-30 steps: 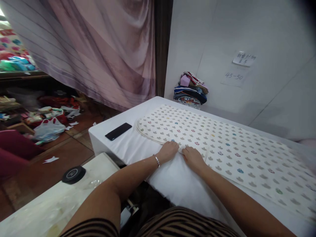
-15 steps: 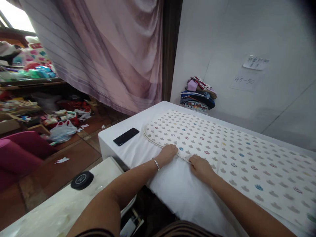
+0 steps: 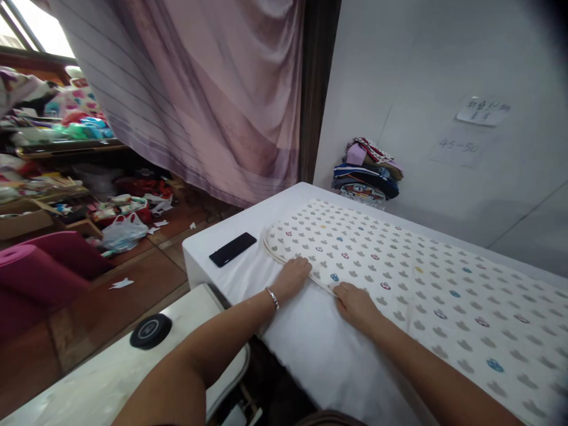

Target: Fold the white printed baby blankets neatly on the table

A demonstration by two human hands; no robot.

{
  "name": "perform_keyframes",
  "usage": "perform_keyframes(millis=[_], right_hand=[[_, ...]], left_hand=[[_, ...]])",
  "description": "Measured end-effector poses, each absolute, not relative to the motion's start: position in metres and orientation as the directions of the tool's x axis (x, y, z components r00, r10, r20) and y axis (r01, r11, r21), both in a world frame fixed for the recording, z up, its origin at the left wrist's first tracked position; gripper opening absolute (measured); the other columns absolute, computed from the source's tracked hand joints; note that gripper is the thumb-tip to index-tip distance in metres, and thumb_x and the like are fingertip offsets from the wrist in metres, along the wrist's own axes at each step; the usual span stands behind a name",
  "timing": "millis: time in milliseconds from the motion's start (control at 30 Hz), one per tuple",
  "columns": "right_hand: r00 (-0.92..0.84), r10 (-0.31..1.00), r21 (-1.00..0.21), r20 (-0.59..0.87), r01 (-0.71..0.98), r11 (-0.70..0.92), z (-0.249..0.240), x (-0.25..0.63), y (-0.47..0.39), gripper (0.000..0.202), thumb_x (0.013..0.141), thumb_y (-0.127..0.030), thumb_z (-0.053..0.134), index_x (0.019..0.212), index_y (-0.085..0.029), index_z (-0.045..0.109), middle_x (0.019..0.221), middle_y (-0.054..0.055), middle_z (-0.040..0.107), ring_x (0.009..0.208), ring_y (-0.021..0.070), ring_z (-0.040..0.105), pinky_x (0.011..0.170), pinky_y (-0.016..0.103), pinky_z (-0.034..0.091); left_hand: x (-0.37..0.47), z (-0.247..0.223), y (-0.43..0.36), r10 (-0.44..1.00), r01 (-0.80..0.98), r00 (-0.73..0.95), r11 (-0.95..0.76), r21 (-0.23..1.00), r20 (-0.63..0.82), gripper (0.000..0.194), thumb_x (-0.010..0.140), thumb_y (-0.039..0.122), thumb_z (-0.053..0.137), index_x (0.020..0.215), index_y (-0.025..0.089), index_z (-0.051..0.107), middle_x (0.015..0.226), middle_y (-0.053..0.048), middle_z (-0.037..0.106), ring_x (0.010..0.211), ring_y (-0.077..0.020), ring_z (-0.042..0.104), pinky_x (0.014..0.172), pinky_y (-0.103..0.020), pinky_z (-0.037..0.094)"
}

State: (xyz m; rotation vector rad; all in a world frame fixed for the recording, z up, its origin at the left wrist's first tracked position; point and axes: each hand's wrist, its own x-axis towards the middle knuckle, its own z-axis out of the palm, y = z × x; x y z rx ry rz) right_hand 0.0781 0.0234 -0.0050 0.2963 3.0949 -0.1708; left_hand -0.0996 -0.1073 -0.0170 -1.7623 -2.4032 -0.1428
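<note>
A white cloth sheet (image 3: 368, 248) printed with grey shapes and small coloured motifs lies flat, with a rounded far-left end and a layered, bound edge. My left hand (image 3: 294, 277), with a silver bracelet at the wrist, has its fingers closed on the near edge of this sheet. A short way to the right along the same edge, my right hand (image 3: 357, 306) pinches the border between thumb and fingers. Beneath it all is a table (image 3: 306, 337) covered in white.
A black phone (image 3: 233, 249) lies left of the sheet. A round black object (image 3: 151, 330) rests on a lower white surface (image 3: 195, 316). Folded clothes (image 3: 366, 171) are stacked by the wall. A pink roll (image 3: 39, 266) and a plastic bag (image 3: 125, 232) are on the left.
My left hand has slid a little left along the sheet's edge, away from the right hand. Both hands keep to the edge. The view has turned slightly left.
</note>
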Motion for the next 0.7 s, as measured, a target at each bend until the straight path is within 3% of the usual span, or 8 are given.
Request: perform_keyframes(millis=[333, 567, 700], right_hand=[[-0.988, 0.151, -0.059, -0.028, 0.152, 0.987, -0.006, 0.048, 0.01, 0.019, 0.09, -0.015, 0.038, 0.095, -0.018, 0.057, 0.099, 0.008, 0.058, 0.09, 0.0194, 0.054, 0.069, 0.028, 0.037], [-0.99, 0.126, -0.126, -0.056, 0.132, 0.983, -0.005, 0.044, 0.013, 0.017, 0.088, -0.017, 0.039, 0.091, -0.018, 0.056, 0.096, 0.007, 0.058, 0.088, 0.0175, 0.053, 0.067, 0.026, 0.036], [-0.989, 0.148, -0.134, -0.019, 0.149, 0.98, -0.005, 0.032, 0.005, 0.022, 0.09, -0.019, 0.038, 0.105, -0.018, 0.055, 0.103, 0.008, 0.057, 0.092, 0.0187, 0.053, 0.07, 0.027, 0.037]], left_hand=[[-0.123, -0.02, -0.118, 0.968, 0.98, -0.196, 0.199, -0.005, 0.159, 0.015, 0.088, 0.01, 0.042, 0.086, 0.018, 0.055, 0.092, -0.006, 0.06, 0.089, -0.0176, 0.052, 0.08, -0.03, 0.042], [-0.135, -0.014, -0.13, 0.905, 0.925, -0.372, 0.381, -0.004, 0.205, 0.017, 0.087, 0.008, 0.042, 0.089, 0.017, 0.057, 0.097, -0.007, 0.06, 0.094, -0.02, 0.052, 0.081, -0.034, 0.041], [-0.145, -0.014, -0.136, 0.912, 0.924, -0.374, 0.382, -0.019, 0.165, 0.018, 0.086, 0.007, 0.042, 0.086, 0.017, 0.058, 0.091, -0.007, 0.06, 0.09, -0.0194, 0.053, 0.081, -0.033, 0.041]])
